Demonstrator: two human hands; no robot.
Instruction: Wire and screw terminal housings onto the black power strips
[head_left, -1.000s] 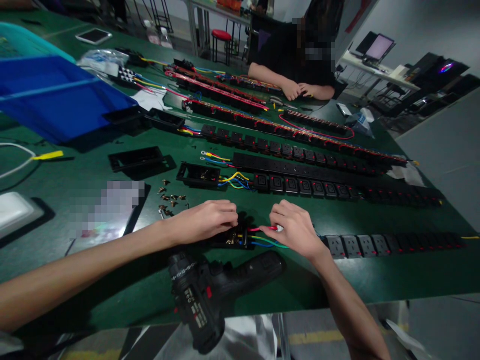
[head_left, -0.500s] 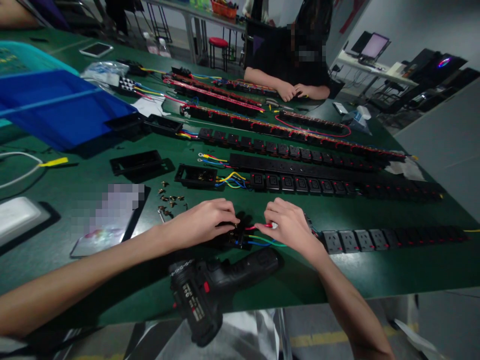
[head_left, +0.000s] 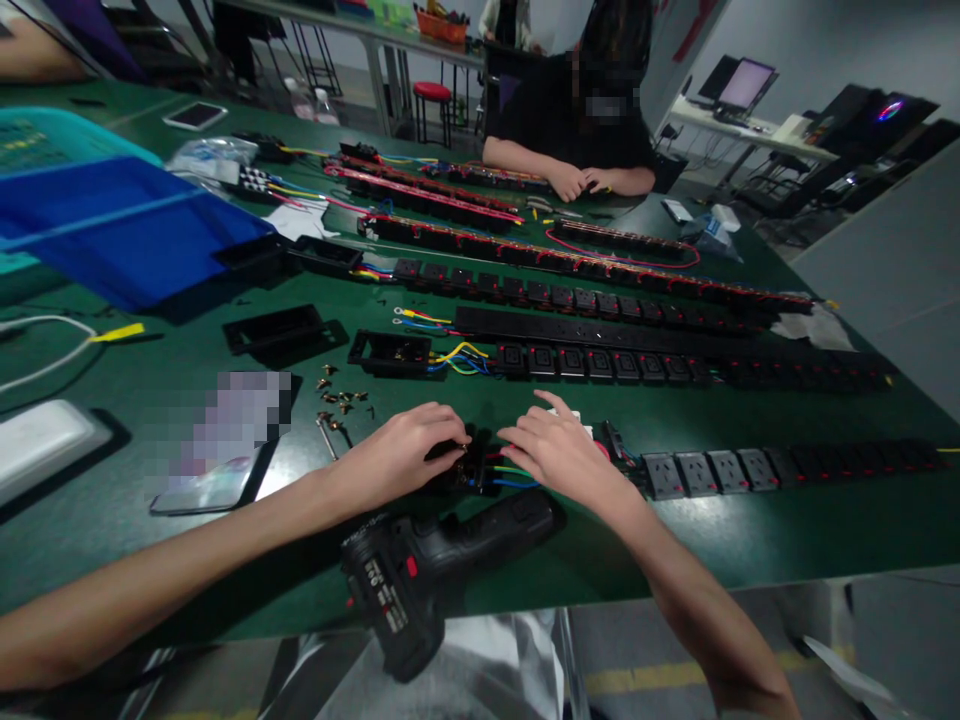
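Observation:
My left hand (head_left: 394, 455) pinches at a small black socket housing (head_left: 461, 468) on the green workbench, its fingertips over brass terminals. Red, green and blue wires (head_left: 514, 478) run from that housing under my right hand (head_left: 559, 450). That hand lies open with spread fingers just right of the housing, near a black power strip (head_left: 720, 472). Below both hands, a black cordless drill (head_left: 420, 570) lies on its side at the bench edge. Small brass terminals and screws (head_left: 337, 395) are scattered left of my hands. My hands hide part of the housing and wires.
Several long black power strips with coloured wiring lie in rows across the green bench (head_left: 172, 365). A blue plastic tray (head_left: 127, 225) stands at the left. A seated co-worker's hands (head_left: 577, 181) rest at the far side. The bench's front edge runs just beyond the drill.
My right hand has released its pinch on the red wire and spread its fingers, moving left toward the housing. The view has tilted slightly, and my left hand stays at the housing.

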